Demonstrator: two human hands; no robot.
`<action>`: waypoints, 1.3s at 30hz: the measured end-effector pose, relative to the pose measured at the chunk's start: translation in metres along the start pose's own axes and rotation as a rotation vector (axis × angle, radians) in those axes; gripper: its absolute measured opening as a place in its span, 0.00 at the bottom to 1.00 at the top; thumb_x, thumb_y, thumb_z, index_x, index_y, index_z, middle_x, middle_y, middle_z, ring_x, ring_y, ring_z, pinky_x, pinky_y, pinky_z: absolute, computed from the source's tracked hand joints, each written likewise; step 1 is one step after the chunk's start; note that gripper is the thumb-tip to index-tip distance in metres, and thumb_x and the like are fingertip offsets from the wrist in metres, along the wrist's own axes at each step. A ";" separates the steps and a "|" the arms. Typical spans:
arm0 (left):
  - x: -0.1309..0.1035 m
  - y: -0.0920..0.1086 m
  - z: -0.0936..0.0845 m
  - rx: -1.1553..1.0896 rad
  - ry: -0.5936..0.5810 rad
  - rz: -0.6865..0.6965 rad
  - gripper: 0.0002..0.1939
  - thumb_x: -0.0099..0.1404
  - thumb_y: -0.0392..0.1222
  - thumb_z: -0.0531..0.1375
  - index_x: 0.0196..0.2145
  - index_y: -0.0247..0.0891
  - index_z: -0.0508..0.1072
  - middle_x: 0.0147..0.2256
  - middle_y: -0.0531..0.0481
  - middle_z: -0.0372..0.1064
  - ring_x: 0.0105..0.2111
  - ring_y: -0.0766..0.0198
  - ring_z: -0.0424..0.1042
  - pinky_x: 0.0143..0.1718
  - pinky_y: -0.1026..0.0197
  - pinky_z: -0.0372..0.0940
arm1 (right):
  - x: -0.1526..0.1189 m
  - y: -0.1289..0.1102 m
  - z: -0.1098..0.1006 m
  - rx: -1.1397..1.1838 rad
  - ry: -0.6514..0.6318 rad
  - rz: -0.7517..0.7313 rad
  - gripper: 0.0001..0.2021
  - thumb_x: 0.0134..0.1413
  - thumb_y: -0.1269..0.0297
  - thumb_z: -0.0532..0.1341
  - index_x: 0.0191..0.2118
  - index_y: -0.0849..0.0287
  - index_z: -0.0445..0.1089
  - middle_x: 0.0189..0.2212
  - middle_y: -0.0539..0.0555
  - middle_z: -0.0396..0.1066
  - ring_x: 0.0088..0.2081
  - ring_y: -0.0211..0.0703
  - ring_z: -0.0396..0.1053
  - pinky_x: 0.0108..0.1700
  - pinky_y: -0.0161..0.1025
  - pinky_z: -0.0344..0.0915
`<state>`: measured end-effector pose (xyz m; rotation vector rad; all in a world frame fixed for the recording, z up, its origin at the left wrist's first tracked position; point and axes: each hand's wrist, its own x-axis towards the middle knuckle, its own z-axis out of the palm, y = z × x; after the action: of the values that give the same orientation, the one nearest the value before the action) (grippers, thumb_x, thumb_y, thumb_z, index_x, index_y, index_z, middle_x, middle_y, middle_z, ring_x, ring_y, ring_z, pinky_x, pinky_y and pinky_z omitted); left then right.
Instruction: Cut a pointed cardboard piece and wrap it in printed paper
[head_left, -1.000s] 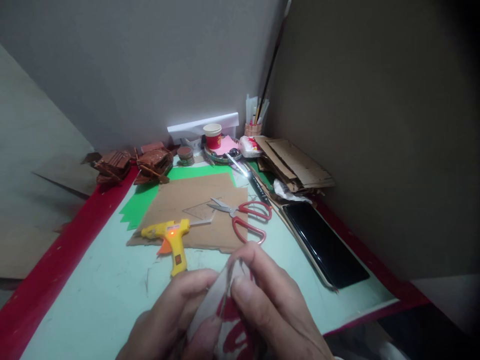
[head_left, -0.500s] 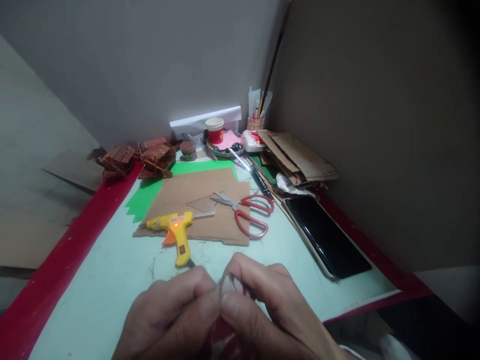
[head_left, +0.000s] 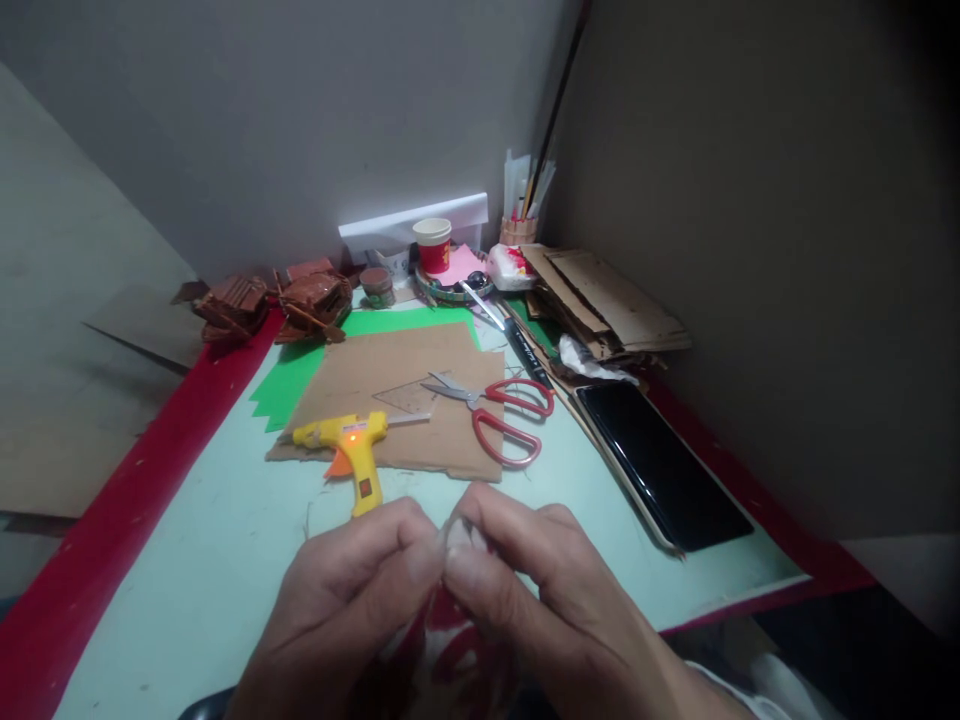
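Observation:
Close to the table's near edge, my left hand and my right hand meet, thumbs and forefingers pinched side by side. Between them is the top edge of a red-and-white patterned piece that hangs below the fingers; its kind is unclear and its lower part is dim. A small pale bit shows by my right thumb. Just beyond my left hand lies a yellow glue gun with its light glowing. Red-handled scissors lie half-spread on a brown cardboard sheet, beside a clear set square.
A black phone lies at the right, below stacked cardboard and a black-handled cutter. At the back stand a red paper cup and a stick holder. Brown handmade models sit back left, near green paper.
Both hands appear slightly higher in view, still pinching together. More of the red-and-white piece shows beneath them. The glue gun, scissors and other table things keep their places; the view has shifted a little.

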<state>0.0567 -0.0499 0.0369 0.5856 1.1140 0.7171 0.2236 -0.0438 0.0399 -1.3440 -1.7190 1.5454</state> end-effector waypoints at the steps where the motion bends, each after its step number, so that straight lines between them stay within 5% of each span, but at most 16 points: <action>1: 0.000 0.001 0.000 -0.027 -0.032 -0.001 0.18 0.56 0.55 0.69 0.27 0.40 0.69 0.18 0.57 0.61 0.19 0.70 0.58 0.23 0.68 0.54 | 0.000 0.000 -0.001 -0.006 -0.001 -0.033 0.21 0.68 0.46 0.49 0.29 0.55 0.60 0.28 0.49 0.64 0.34 0.43 0.62 0.35 0.37 0.56; 7: -0.004 0.003 0.001 -0.001 -0.120 0.074 0.16 0.61 0.53 0.65 0.42 0.49 0.66 0.15 0.63 0.57 0.13 0.73 0.50 0.17 0.71 0.50 | 0.007 0.007 -0.003 0.015 -0.044 -0.262 0.18 0.73 0.55 0.48 0.29 0.55 0.58 0.27 0.45 0.59 0.30 0.36 0.58 0.34 0.35 0.54; 12: 0.004 0.005 -0.001 -0.005 -0.089 0.201 0.25 0.61 0.48 0.66 0.56 0.51 0.66 0.18 0.57 0.67 0.17 0.68 0.64 0.23 0.68 0.60 | 0.018 0.006 0.002 0.155 0.001 -0.312 0.15 0.73 0.59 0.49 0.32 0.56 0.59 0.29 0.43 0.59 0.31 0.33 0.58 0.35 0.32 0.55; 19: 0.018 0.008 0.003 -0.150 -0.195 0.353 0.10 0.67 0.40 0.62 0.47 0.44 0.74 0.36 0.53 0.76 0.30 0.69 0.74 0.37 0.68 0.69 | 0.034 0.007 0.003 0.273 0.077 -0.406 0.14 0.70 0.64 0.53 0.30 0.58 0.62 0.29 0.45 0.61 0.31 0.33 0.58 0.34 0.31 0.57; 24: 0.008 -0.001 -0.001 -0.238 -0.183 0.256 0.06 0.66 0.44 0.63 0.35 0.42 0.71 0.24 0.56 0.71 0.22 0.71 0.67 0.26 0.71 0.63 | 0.036 0.009 0.003 0.436 0.114 -0.366 0.14 0.70 0.60 0.56 0.31 0.58 0.62 0.25 0.43 0.57 0.26 0.30 0.52 0.28 0.29 0.53; 28: -0.003 -0.009 -0.010 -0.262 -0.195 0.131 0.10 0.64 0.45 0.65 0.29 0.37 0.70 0.26 0.51 0.71 0.26 0.68 0.68 0.30 0.68 0.63 | 0.032 0.011 0.005 0.418 0.219 -0.362 0.15 0.70 0.59 0.56 0.30 0.59 0.63 0.25 0.44 0.58 0.27 0.30 0.53 0.29 0.28 0.55; 32: -0.009 -0.011 -0.018 -0.254 -0.144 0.077 0.10 0.63 0.44 0.65 0.29 0.38 0.69 0.28 0.51 0.71 0.28 0.65 0.69 0.35 0.62 0.67 | 0.019 0.014 0.013 0.489 0.252 -0.354 0.06 0.64 0.58 0.63 0.42 0.51 0.66 0.34 0.45 0.64 0.28 0.31 0.57 0.28 0.28 0.57; 35: -0.011 -0.016 -0.021 -0.261 -0.160 0.039 0.09 0.63 0.44 0.65 0.32 0.38 0.70 0.29 0.48 0.73 0.28 0.63 0.72 0.33 0.62 0.68 | 0.004 0.015 0.017 0.386 0.274 -0.375 0.21 0.56 0.63 0.69 0.51 0.42 0.63 0.44 0.46 0.67 0.33 0.34 0.65 0.32 0.30 0.64; 39: -0.013 -0.025 -0.022 -0.243 -0.202 -0.012 0.07 0.62 0.44 0.64 0.34 0.38 0.74 0.27 0.47 0.73 0.29 0.60 0.75 0.33 0.62 0.67 | -0.011 0.015 0.018 0.469 0.063 -0.319 0.16 0.62 0.66 0.64 0.49 0.41 0.59 0.31 0.44 0.66 0.27 0.34 0.63 0.29 0.30 0.64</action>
<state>0.0380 -0.0746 0.0183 0.4339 0.8283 0.7528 0.2182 -0.0633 0.0243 -0.8302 -1.3391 1.5689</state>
